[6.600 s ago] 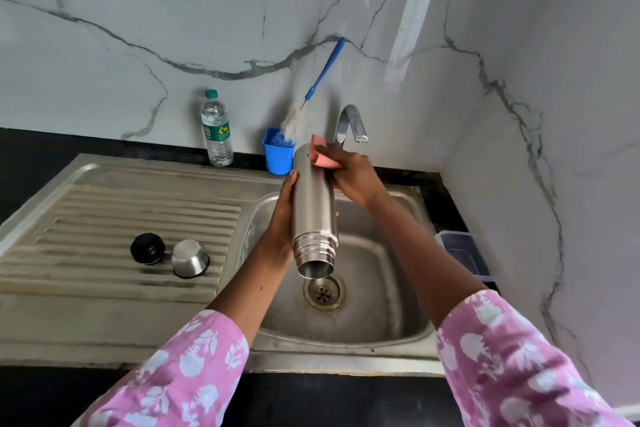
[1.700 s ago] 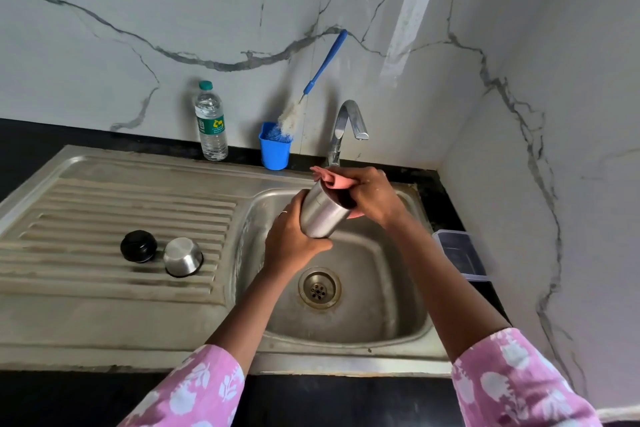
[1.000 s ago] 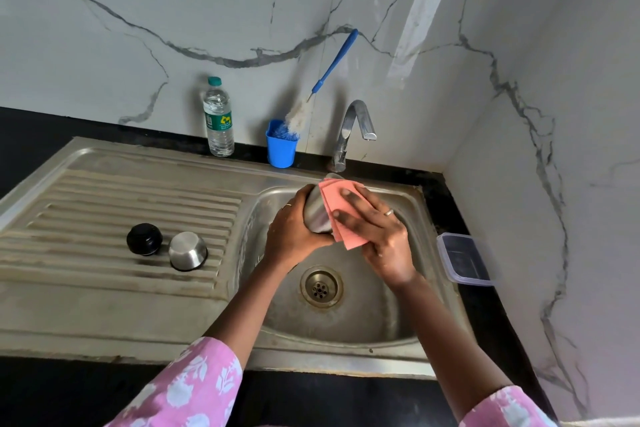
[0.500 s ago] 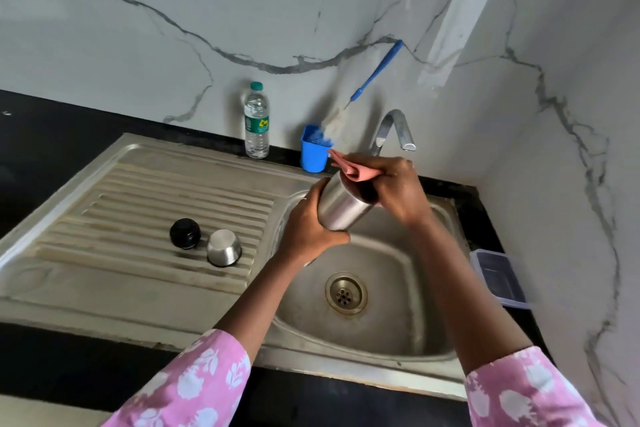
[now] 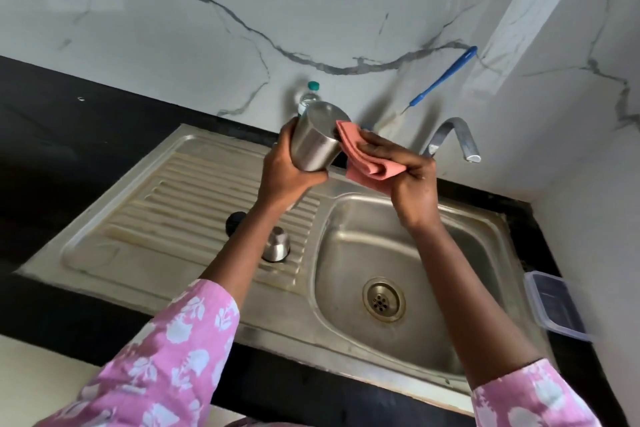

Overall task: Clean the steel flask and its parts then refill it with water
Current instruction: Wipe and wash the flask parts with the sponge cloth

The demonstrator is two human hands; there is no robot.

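My left hand (image 5: 287,170) grips the steel flask (image 5: 317,140), held tilted with its flat base toward the wall, above the draining board. A folded pink cloth (image 5: 367,158) is pressed against the flask's right side by my right hand (image 5: 408,184). The flask's mouth end is hidden behind my left hand. On the draining board (image 5: 173,218) sit a small steel cup (image 5: 276,244), upside down, and a black stopper (image 5: 234,220), partly hidden by my left forearm.
The sink bowl (image 5: 415,253) with its drain (image 5: 383,300) lies below my right arm. The tap (image 5: 453,137) stands behind it. A water bottle (image 5: 308,97) and a blue-handled brush (image 5: 440,81) stand against the marble wall. A lidded plastic box (image 5: 554,307) sits at the right.
My hands have carried the flask and cloth left, from over the sink bowl to above the draining board. The cloth has moved from the flask's top end to its side.
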